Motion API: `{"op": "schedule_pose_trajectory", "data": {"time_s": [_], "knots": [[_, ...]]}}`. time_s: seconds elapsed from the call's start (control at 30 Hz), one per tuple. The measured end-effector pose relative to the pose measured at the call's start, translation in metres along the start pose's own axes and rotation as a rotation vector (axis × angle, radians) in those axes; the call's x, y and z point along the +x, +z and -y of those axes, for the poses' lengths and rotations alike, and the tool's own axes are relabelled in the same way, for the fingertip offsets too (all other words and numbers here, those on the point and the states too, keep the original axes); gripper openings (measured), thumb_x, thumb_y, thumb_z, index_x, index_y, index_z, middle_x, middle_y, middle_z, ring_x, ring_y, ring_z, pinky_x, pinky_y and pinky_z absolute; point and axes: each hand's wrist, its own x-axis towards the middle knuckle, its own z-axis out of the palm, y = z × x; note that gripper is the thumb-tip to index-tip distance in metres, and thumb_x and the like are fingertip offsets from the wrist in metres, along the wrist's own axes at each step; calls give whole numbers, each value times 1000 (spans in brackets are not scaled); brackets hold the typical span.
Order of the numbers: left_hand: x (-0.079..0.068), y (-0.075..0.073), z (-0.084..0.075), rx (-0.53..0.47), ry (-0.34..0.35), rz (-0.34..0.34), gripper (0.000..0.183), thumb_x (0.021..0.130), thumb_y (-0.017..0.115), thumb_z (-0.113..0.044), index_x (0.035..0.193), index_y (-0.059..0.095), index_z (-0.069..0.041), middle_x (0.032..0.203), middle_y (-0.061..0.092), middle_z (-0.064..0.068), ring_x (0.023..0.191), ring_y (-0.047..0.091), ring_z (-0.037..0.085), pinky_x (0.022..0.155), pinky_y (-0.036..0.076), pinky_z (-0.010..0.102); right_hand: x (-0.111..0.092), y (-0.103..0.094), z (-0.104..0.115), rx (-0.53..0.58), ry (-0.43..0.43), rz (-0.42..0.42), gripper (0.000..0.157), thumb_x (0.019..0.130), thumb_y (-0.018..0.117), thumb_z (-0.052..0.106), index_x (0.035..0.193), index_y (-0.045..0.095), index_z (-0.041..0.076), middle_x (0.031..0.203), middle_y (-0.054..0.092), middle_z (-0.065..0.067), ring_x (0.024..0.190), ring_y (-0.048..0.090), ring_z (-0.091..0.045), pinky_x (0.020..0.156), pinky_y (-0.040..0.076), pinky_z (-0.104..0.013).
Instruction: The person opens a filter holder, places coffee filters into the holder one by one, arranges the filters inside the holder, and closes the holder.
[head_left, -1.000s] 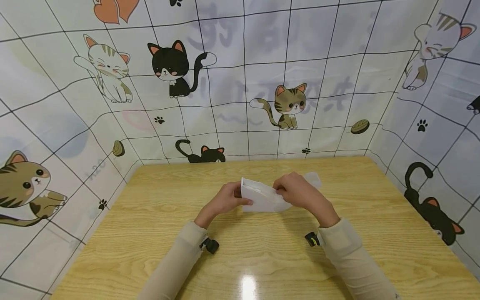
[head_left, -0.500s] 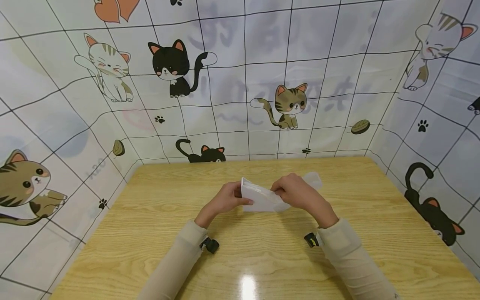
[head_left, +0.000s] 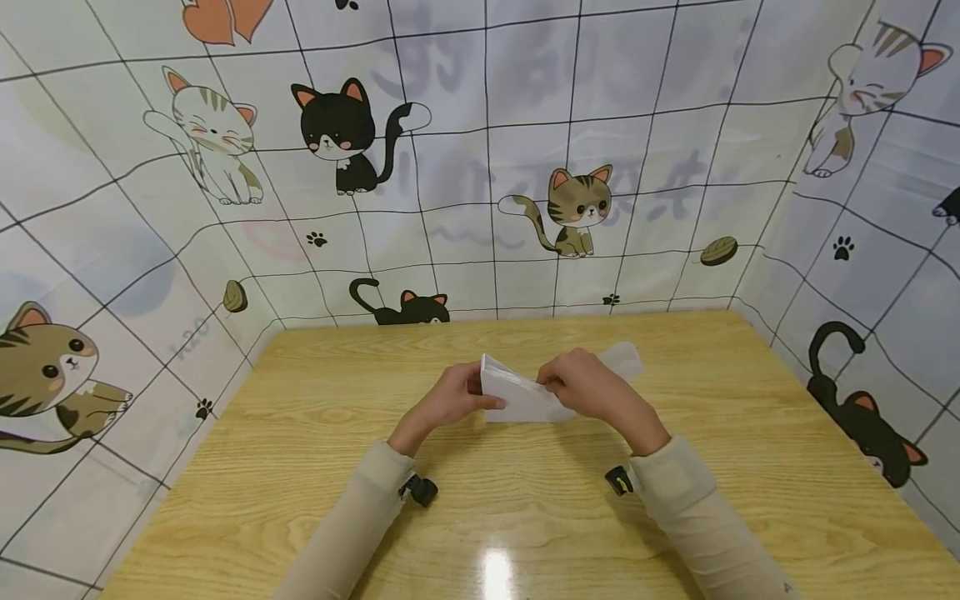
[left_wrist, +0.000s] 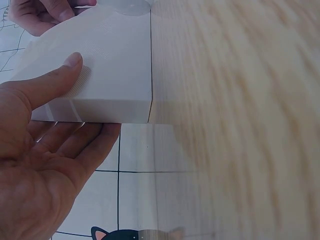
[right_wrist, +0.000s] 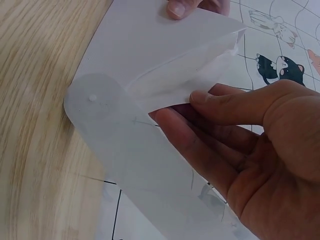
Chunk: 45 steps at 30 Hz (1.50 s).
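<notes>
A white box-shaped pouch with a rounded translucent flap stands at the middle of the wooden table. A small round stud shows near the flap's end. My left hand grips the pouch's left end, its thumb on the near face and fingers behind, as the left wrist view shows. At the pouch's gaping mouth, my right hand pinches a thin white edge between thumb and fingertips. The flap extends beyond that hand to the right. What lies deep inside the pouch is hidden.
The light wood tabletop reaches back to a hanging sheet printed with grid lines and cartoon cats, which also encloses both sides. Both sleeves carry a small black wrist device, the right one close over the table.
My right hand has slid slightly left along the pouch's top, and the upper edge between the hands dips more. The left hand keeps its place on the pouch.
</notes>
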Motion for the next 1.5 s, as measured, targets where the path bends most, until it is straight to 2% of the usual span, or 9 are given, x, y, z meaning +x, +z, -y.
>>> {"op": "schedule_pose_trajectory", "data": {"time_s": [0.1,0.33,0.73,0.97,1.17,1.5], "knots": [[-1,0,-1,-2,-9,-1,38,91,81,-12,126,67,-6,115,75,15,95,76,20,80,60,29,1,1,0,-1,-7,2,25,97,60,-5,103,81,7,99,80,-10,77,72,-15,70,58,-31],[-2,0,-1,-11,0,-5,37,91,81,-12,125,68,-5,115,75,16,96,76,23,81,61,32,3,5,1,21,3,23,27,97,59,-6,102,81,8,97,80,-9,62,56,-5,60,43,-23],[-2,-1,1,4,-4,1,37,91,80,-10,125,68,-4,115,75,15,94,75,19,79,60,29,5,13,-1,14,6,39,25,96,62,-5,98,81,10,92,79,-5,60,51,-5,60,42,-24],[-2,-1,0,-1,2,1,37,91,80,-11,125,68,-4,115,75,16,95,75,20,80,61,29,4,11,1,4,-4,51,27,95,60,-8,96,81,10,91,79,-5,62,54,-4,62,45,-24],[0,-1,-1,-13,5,3,38,91,81,-11,125,68,-4,114,75,15,94,75,19,80,61,29,4,9,2,-7,2,64,28,95,58,-10,94,80,8,89,78,-6,61,49,-6,63,42,-25],[1,0,0,-4,1,5,37,91,81,-11,125,68,-4,115,75,15,97,75,21,82,61,31,2,6,2,40,66,85,27,97,57,-7,107,79,5,102,79,-11,59,50,-7,58,38,-23]]}}
